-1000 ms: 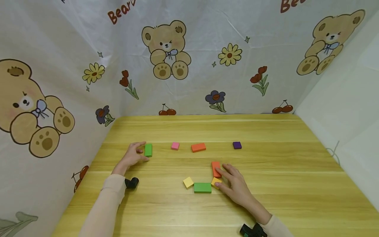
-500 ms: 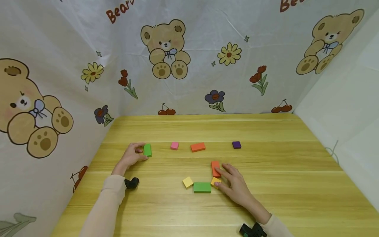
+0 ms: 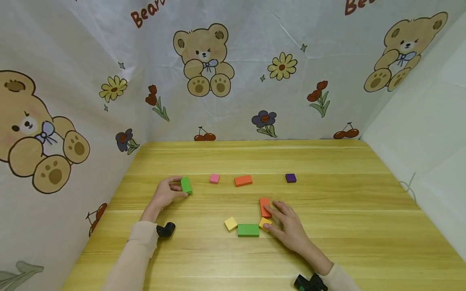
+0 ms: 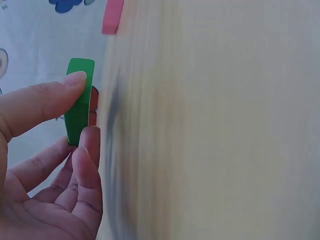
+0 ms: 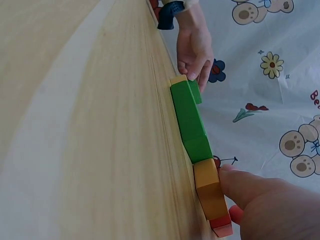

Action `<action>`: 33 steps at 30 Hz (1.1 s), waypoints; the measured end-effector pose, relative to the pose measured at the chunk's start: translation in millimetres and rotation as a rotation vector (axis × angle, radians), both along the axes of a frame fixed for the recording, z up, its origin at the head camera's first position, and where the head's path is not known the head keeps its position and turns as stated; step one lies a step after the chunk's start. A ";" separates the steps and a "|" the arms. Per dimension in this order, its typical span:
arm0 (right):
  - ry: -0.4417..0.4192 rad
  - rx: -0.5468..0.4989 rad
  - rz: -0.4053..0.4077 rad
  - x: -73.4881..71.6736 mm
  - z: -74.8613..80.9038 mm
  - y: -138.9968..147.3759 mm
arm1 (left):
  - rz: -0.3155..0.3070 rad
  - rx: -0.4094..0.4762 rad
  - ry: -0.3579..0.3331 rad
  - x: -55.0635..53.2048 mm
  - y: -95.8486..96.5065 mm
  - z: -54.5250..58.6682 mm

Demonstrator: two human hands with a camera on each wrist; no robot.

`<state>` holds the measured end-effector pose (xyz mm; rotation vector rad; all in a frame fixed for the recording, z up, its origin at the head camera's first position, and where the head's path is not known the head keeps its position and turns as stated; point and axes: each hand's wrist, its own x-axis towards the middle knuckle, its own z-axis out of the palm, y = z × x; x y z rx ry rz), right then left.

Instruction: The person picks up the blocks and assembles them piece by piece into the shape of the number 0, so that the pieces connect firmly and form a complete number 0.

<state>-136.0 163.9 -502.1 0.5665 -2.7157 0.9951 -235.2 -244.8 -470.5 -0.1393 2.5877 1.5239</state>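
In the head view my left hand [image 3: 168, 193] pinches a green block [image 3: 186, 185] between thumb and fingertips. The left wrist view shows the thumb on one face of that green block [image 4: 80, 102] and fingertips at its far side and lower end. My right hand [image 3: 291, 228] rests at a curved row of blocks, its thumb touching a yellow-orange block [image 3: 265, 223] and a finger at an orange-red block [image 3: 264, 207]. A second green block [image 3: 248, 230] lies in that row beside the yellow-orange one. A pale yellow block [image 3: 231, 224] sits at the row's left end.
Farther back on the wooden table [image 3: 346, 194] lie a pink block [image 3: 214, 178], another orange-red block [image 3: 243, 180] and a dark purple block [image 3: 291, 178]. A bear-print cloth [image 3: 240, 109] hangs behind the table. Black wrist devices [image 3: 166, 229] sit on both arms.
My left hand's fingers have closed around the green block, which has shifted slightly right and tilted. The right hand and the row of blocks have stayed put.
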 end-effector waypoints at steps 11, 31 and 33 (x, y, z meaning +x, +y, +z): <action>-0.004 -0.006 -0.003 -0.5 0.3 0.2 | -0.103 0.054 0.070 19.6 38.0 10.7; -0.007 -0.003 0.000 -1.8 0.4 0.6 | -0.222 0.023 0.135 34.8 106.9 -0.2; -0.015 0.000 -0.002 -1.9 0.3 1.1 | -0.251 0.016 0.144 35.8 111.1 -0.8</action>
